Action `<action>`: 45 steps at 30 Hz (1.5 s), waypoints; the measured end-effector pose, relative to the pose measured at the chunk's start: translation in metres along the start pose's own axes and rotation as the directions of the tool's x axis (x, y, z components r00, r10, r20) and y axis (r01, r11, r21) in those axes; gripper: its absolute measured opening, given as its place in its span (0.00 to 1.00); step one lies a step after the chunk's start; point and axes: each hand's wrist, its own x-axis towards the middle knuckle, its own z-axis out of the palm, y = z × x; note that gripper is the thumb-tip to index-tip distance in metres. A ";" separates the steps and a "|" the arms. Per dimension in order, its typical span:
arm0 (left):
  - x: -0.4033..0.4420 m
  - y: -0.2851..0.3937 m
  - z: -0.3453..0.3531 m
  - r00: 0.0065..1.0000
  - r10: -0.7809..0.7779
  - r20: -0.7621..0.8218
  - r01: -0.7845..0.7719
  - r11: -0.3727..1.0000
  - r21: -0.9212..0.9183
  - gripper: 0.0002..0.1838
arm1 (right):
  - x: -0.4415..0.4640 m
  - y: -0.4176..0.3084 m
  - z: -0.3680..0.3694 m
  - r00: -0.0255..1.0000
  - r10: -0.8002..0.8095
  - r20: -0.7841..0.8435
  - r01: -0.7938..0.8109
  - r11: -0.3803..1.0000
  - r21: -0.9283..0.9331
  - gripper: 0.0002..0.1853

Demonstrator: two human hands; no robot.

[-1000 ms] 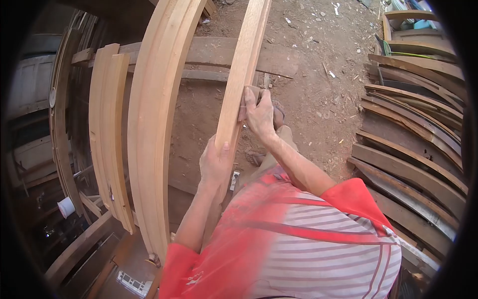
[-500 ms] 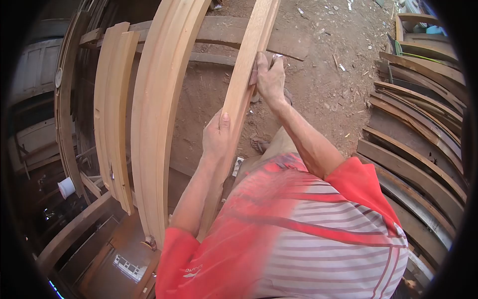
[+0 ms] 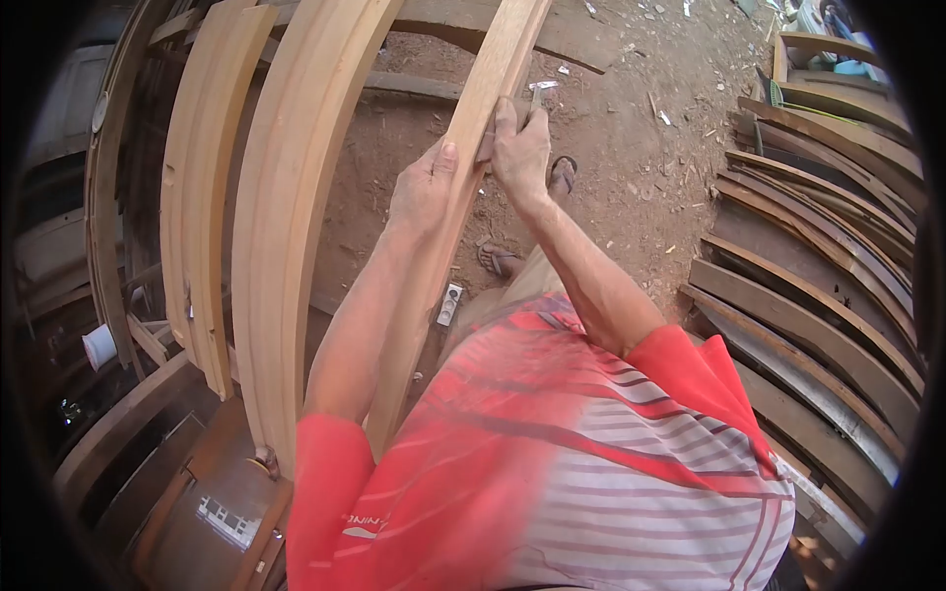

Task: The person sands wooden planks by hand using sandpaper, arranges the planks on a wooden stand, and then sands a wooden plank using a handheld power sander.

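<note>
Head view, outdoor wood yard. Beam (image 3: 489,87) runs lengthwise mid-scene, from beside the person's left flank to the far edge; near end hidden by arm and shirt (image 3: 641,443). Left hand (image 3: 424,192) is closed on the beam's left edge, thumb flat on top, fingers out of sight down the side. Right hand (image 3: 522,153), further out, is bent narrow around a thin brownish pad (image 3: 485,148), which sits against the beam's right side. Pad mostly covered by the hand; material can't be told.

Wide beam (image 3: 301,148) lies just left, apart from the held one; outer beam (image 3: 209,177) left of that. Far board (image 3: 434,20) crosses beneath; whether the held beam rests on it, can't tell. Planks (image 3: 803,295) piled on the right, on bare ground (image 3: 631,197).

Handling, judged: beam is long, stiff, probably heavy, not fragile; bare wood should grip well unless dusty, with splinters possible along edges. Best hold is across the long edges, thumb on top, clear of the pad. Pad looks light, maybe bendy; pinch it by its outer side, fingertips off the wood.
</note>
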 end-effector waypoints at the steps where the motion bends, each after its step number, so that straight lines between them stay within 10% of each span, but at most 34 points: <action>1: -0.001 0.001 0.001 1.000 0.018 -0.005 -0.018 1.000 0.024 0.29 | -0.052 0.019 0.001 0.999 0.014 0.037 -0.014 1.000 -0.018 0.28; 8: -0.004 0.016 0.002 0.984 -0.175 0.015 0.174 0.984 0.027 0.29 | -0.058 0.021 0.002 0.998 0.037 0.056 -0.036 0.999 -0.022 0.28; 12: -0.002 0.007 0.002 0.999 -0.009 -0.035 0.012 0.996 0.086 0.29 | -0.022 0.009 0.004 1.000 -0.001 -0.025 0.003 0.998 0.059 0.29; 20: -0.002 0.001 0.003 0.997 -0.078 -0.001 0.078 0.996 0.031 0.32 | -0.190 0.065 -0.049 0.796 0.170 0.581 -0.117 0.985 -0.127 0.24; 22: 0.002 0.000 -0.001 0.999 -0.031 -0.023 0.033 0.997 0.069 0.31 | -0.166 0.057 -0.075 0.683 0.016 0.731 0.160 0.972 -0.171 0.24; 27: -0.017 0.003 0.010 0.922 0.240 -0.304 -0.235 0.971 0.053 0.24 | -0.104 0.037 -0.104 0.858 -0.007 0.514 0.005 1.000 0.006 0.19; 29: -0.047 0.020 0.010 0.820 0.417 -0.393 -0.420 0.904 0.081 0.20 | -0.081 0.031 -0.110 0.809 0.121 0.575 -0.443 0.767 0.463 0.20; 33: -0.098 0.057 0.024 0.902 0.359 -0.239 -0.390 0.916 -0.098 0.19 | -0.064 0.025 -0.114 0.762 0.089 0.641 -0.583 0.526 0.620 0.22; 40: -0.117 0.075 0.047 0.980 0.192 -0.061 -0.201 0.940 -0.275 0.21 | -0.082 -0.011 -0.104 0.744 0.112 0.659 -0.568 0.626 0.534 0.23; 45: -0.116 0.067 0.048 0.998 0.066 -0.015 -0.066 0.882 -0.466 0.22 | -0.095 0.002 -0.081 0.934 -0.034 0.357 -0.152 0.864 0.481 0.18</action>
